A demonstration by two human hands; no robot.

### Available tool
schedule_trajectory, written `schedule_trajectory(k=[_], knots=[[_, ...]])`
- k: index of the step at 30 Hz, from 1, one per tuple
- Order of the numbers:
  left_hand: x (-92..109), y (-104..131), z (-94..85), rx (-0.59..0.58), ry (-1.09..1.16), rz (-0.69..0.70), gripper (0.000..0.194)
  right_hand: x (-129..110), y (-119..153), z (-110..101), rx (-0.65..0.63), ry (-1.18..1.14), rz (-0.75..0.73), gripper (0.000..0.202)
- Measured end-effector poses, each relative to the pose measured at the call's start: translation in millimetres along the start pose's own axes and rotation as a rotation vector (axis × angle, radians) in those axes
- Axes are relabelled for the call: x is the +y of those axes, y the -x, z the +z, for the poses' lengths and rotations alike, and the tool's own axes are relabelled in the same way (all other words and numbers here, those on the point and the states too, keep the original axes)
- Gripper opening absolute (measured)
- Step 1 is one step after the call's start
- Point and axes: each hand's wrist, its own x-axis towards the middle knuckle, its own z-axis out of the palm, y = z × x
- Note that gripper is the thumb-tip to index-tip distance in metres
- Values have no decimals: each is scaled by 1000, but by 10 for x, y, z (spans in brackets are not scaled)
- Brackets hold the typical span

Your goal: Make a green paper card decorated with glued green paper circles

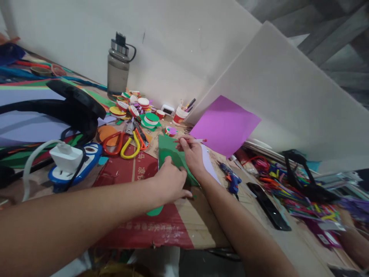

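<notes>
Flat red-and-tan cardboard [121, 175] sits under the hands, probably as a scuff mat. On it there's a green paper sheet [166, 142]; on my remote feed the left hand [170, 180] presses it, fingers half spread, gripping nothing, I guess so it won't slide. Beyond both hands, a red-and-white paper cup [180, 115] keeps dark pens [190, 104] upright. The right hand [191, 154], fingers closed, pinches 1 slim white-and-red pen [199, 140] above the sheet's far side.

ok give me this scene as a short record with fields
left hand: fingers resting on green paper
right hand: holding a slim pen above the paper
under the paper: cardboard, partly red
right side: blue glue gun, black phone
back: water bottle, cup of pens, purple sheet
</notes>
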Motion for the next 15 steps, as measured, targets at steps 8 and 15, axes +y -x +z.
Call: schedule_trajectory(k=[8, 15], knots=[[-558, -199, -13, 77, 26, -45, 26, 35, 158, -165, 99, -10, 9, 27], [-943, -327, 140, 78, 98, -6, 25, 168, 138, -302, 52, 39, -53, 25]])
